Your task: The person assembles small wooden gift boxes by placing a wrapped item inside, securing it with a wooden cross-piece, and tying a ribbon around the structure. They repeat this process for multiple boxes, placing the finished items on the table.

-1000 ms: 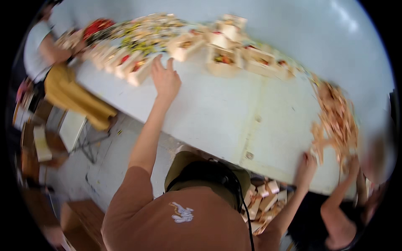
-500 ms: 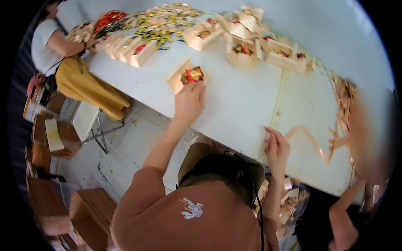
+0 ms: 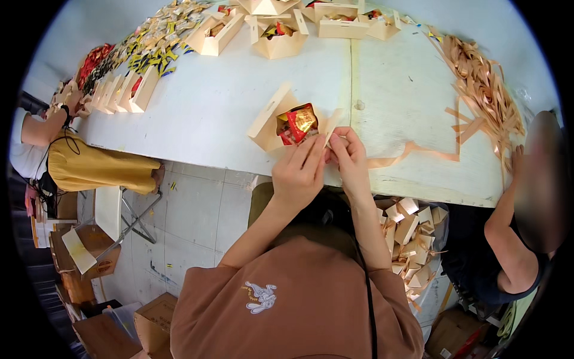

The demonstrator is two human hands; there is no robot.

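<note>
An open cream paper gift box (image 3: 267,127) sits on the table in front of me, with red and gold wrapped packets (image 3: 299,124) inside. My left hand (image 3: 301,167) is closed in a pinch at the near right corner of the box. Opposite it, my right hand (image 3: 350,157) pinches the raised right flap (image 3: 330,127) between thumb and fingers. Both sets of fingertips meet there, and they partly hide the flap's lower edge. A peach ribbon (image 3: 412,148) lies on the table, running from beside my right hand toward the right.
More filled boxes (image 3: 278,39) stand along the far side. Loose wrapped packets (image 3: 164,39) are heaped far left, near a person in a yellow skirt (image 3: 98,161). Ribbons (image 3: 478,84) pile up at right by another person's arm (image 3: 508,233). A bin of ribboned boxes (image 3: 412,239) stands below the table edge.
My right hand has come from the table's front edge to the box flap. My left hand has moved from the near side by the packets to the right corner. The view has swung right.
</note>
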